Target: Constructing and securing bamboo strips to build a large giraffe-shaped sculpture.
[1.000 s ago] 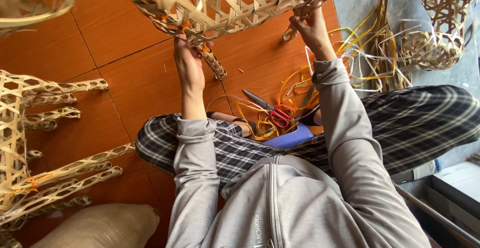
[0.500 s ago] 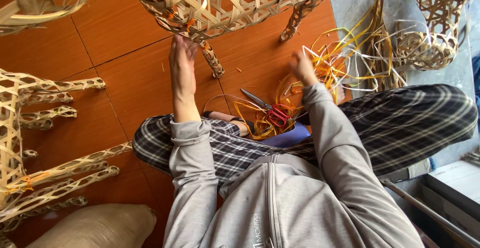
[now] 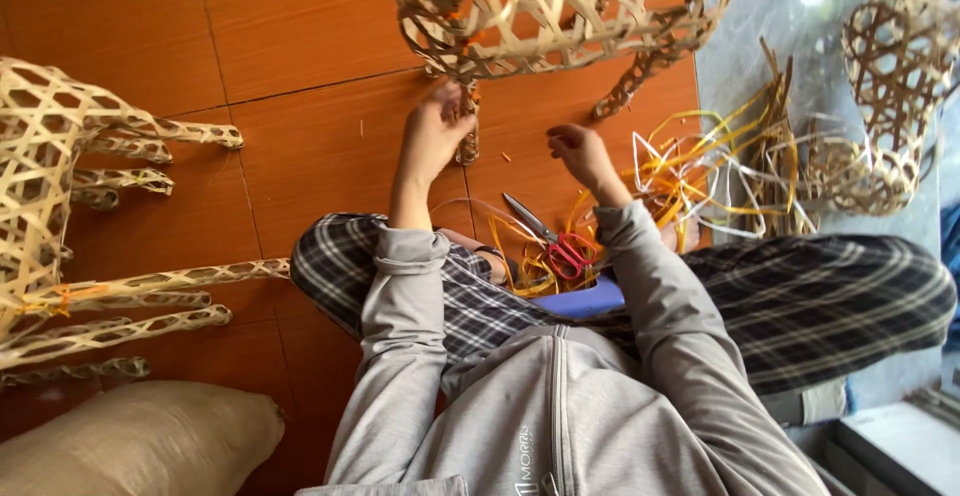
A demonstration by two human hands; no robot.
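Head view shows you working on a leg (image 3: pixel 468 121) of the woven bamboo frame (image 3: pixel 560 6) at twelve o'clock. Your left hand (image 3: pixel 435 136) closes around that leg; your right hand (image 3: pixel 580 154), at one o'clock, hangs half-curled, seemingly empty. Next it likely needs a strip (image 3: pixel 690 171) from the three o'clock pile.

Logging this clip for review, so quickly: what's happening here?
A person in a grey zip jacket sits on the orange tiled floor working on a woven bamboo-strip figure. The left hand takes one thin woven leg in its grip; the right hand hovers free beside it, fingers curled. Red-handled scissors lie among loose yellow and orange strips by the lap. More woven bamboo pieces lie at left.
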